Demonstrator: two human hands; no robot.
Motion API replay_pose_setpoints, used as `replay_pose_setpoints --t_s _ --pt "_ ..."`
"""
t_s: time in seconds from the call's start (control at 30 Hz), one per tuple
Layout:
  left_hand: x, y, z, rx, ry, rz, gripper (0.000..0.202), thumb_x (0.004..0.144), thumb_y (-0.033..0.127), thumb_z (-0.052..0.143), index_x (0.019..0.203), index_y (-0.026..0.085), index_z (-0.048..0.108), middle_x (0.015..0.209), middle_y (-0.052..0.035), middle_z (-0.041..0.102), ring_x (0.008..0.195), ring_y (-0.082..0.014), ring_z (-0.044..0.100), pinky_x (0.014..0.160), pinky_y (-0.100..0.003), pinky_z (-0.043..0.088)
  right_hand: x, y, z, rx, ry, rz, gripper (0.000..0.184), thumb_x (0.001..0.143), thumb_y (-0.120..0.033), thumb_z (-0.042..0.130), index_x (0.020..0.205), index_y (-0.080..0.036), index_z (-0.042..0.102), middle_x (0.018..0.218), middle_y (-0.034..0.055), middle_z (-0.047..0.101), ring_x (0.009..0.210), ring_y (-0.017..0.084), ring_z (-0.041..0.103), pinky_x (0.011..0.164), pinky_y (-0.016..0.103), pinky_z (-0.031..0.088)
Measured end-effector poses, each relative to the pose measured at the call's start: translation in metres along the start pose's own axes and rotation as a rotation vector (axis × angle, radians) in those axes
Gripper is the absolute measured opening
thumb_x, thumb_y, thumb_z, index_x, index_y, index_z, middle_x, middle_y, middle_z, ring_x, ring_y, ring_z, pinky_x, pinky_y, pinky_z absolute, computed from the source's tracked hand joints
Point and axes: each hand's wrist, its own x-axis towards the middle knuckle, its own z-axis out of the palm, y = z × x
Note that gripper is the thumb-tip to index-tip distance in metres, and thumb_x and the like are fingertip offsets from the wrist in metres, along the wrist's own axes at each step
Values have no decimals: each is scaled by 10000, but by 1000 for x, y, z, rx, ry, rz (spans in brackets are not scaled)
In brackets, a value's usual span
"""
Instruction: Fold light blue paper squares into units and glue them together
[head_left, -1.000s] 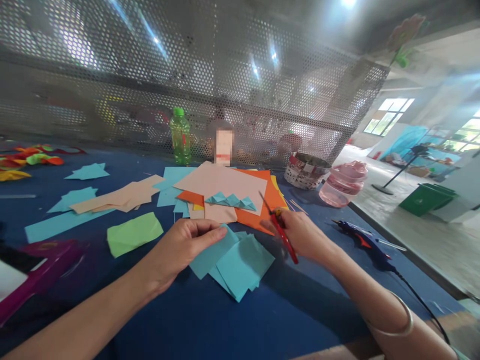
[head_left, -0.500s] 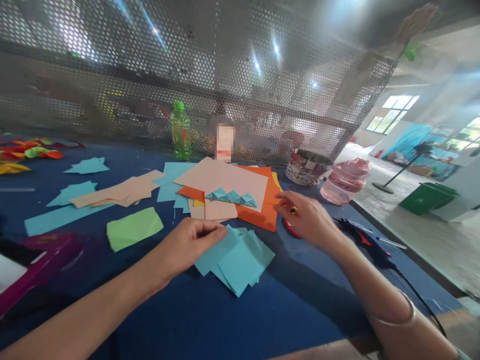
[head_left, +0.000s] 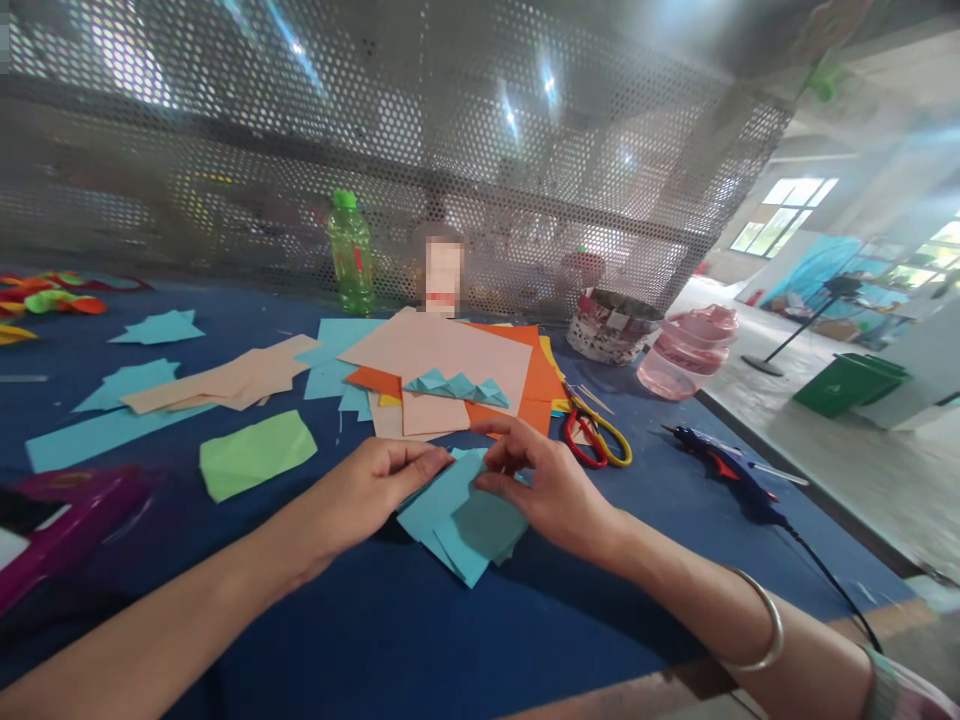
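My left hand (head_left: 379, 495) and my right hand (head_left: 540, 490) meet over a loose stack of teal paper squares (head_left: 457, 525) on the dark blue table top (head_left: 300, 610). Both hands pinch the stack's upper sheets near its top edge. A pair of scissors with red and yellow handles (head_left: 592, 440) lies just beyond my right hand. Further ahead, a peach sheet (head_left: 442, 355) overlaps an orange sheet (head_left: 529, 375). A strip of folded teal triangles (head_left: 456, 390) rests on the peach sheet.
A blue glue gun (head_left: 724, 475) lies to the right, its black cord running to the table edge. Paper scraps and a green sheet (head_left: 255, 455) cover the left side. A green bottle (head_left: 349, 255), woven container (head_left: 611, 325) and pink jar (head_left: 686, 352) stand ahead. A person sits beyond.
My right hand has let go of the scissors, which now lie beside the orange sheet. That hand has moved left onto the teal stack, and the view has shifted slightly.
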Motion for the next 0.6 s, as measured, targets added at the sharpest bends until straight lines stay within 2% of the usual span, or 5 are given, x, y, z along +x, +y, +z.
replay_pose_setpoints --t_s 0.17,0.3,0.4,0.6 --pt "0 2 -4 -65 -88 -56 641 663 749 830 1011 211 831 972 -74 824 933 -273 722 840 -342 503 0 -1 -2 -15 38 -28 383 897 -215 695 1272 -206 622 898 -4 730 787 137 654 799 292 538" --pt "-2 5 -5 -92 -83 -43 628 681 722 842 1055 218 822 1009 -77 829 996 -297 733 890 -367 519 -1 0 -2 -17 42 -42 368 904 -223 690 1266 -207 626 897 -4 723 792 137 653 795 288 540" --pt "-3 6 -5 -92 -102 -35 620 700 724 828 1049 211 818 1008 -85 830 1003 -311 742 893 -382 531 0 2 -2 -21 58 -55 364 897 -211 695 1256 -213 631 893 -9 718 793 136 653 789 282 538" --pt "0 2 -6 -84 -90 -75 652 660 683 859 1091 199 786 973 -82 827 858 -264 755 769 -343 532 -1 3 -2 -16 60 -76 365 901 -208 694 1259 -216 627 912 -1 725 791 139 662 788 287 546"
